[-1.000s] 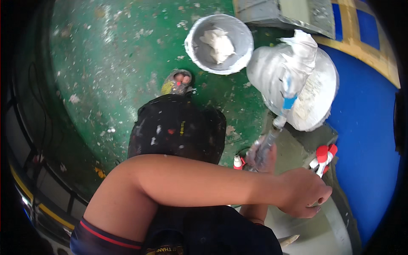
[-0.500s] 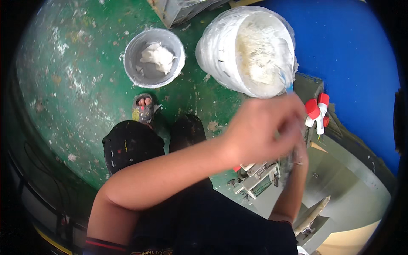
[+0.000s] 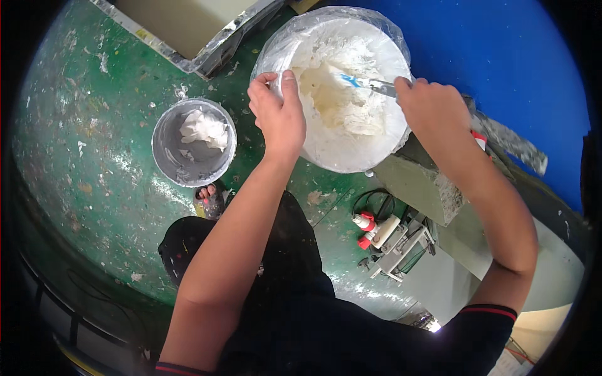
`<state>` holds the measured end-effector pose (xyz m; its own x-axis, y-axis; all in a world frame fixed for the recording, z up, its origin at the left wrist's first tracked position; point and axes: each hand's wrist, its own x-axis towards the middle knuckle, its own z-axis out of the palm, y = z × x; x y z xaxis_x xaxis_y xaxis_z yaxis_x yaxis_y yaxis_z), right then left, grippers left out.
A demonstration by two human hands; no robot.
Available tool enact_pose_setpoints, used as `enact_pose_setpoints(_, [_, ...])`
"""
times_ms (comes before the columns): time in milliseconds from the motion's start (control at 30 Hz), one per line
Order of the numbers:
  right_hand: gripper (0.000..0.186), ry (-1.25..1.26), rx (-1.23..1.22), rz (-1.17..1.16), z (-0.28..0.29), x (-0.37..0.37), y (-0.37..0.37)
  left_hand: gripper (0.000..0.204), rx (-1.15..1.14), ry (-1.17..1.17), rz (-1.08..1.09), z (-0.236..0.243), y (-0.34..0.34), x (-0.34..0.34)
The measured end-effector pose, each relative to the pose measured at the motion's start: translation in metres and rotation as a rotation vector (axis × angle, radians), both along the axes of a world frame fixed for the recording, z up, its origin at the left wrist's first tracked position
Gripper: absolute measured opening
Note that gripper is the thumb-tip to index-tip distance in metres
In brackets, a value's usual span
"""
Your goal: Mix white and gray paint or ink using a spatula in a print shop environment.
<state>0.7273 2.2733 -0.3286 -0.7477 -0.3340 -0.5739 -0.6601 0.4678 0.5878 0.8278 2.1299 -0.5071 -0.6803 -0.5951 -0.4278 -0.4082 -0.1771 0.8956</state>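
Observation:
A large white bucket (image 3: 382, 153) with clear plastic film around its outside holds thick white paste (image 3: 360, 116). My left hand (image 3: 280, 116) grips its left rim, the thumb on the inner side and the fingers outside. From the right, my right hand (image 3: 433, 106) is closed around a spatula (image 3: 379, 86) with a grey shaft and a blue part. Its front end reaches into the paste, which hides the tip. To the left on the floor stands a smaller grey bucket (image 3: 164, 156), with a lump of white paste (image 3: 205, 130) at its bottom.
A grey open-topped bin (image 3: 204, 59) stands at the upper left. Right of the bucket are a blue surface (image 3: 489, 56) and a paste-smeared bar (image 3: 517, 144). Below sit a metal frame (image 3: 401, 247) and a red-and-white fitting (image 3: 365, 227). The green floor (image 3: 94, 125) is splattered.
My left hand has moved from the lower right of the large bucket to its left rim. My right hand has come up over the paste with the spatula. The view has shifted.

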Motion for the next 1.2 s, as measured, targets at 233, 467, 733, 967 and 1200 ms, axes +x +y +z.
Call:
enact_pose_setpoints(233, [0.012, -0.240, -0.012, 0.090, -0.091, -0.054, 0.028, 0.035, -0.073, 0.149, 0.035, -0.010, 0.003, -0.009])
enact_pose_setpoints(467, [0.036, -0.704, -0.057, -0.332, -0.155, -0.069, 0.037, 0.029, -0.090, 0.172, 0.020, -0.015, 0.002, -0.012])
enact_pose_setpoints(733, [0.045, -0.923, -0.114, -0.861, -0.163, -0.072, 0.048, 0.035, -0.146, 0.162, -0.011, -0.013, 0.004, -0.016])
enact_pose_setpoints(967, [0.036, -0.983, -0.408, -1.261, -0.138, -0.055, 0.054, 0.031, -0.015, 0.232, 0.071, -0.016, 0.007, -0.018])
enact_pose_setpoints(1200, [0.031, -0.941, -0.605, -1.398, -0.099, -0.022, 0.071, 0.032, -0.003, 0.251, 0.071, -0.017, 0.006, -0.020])
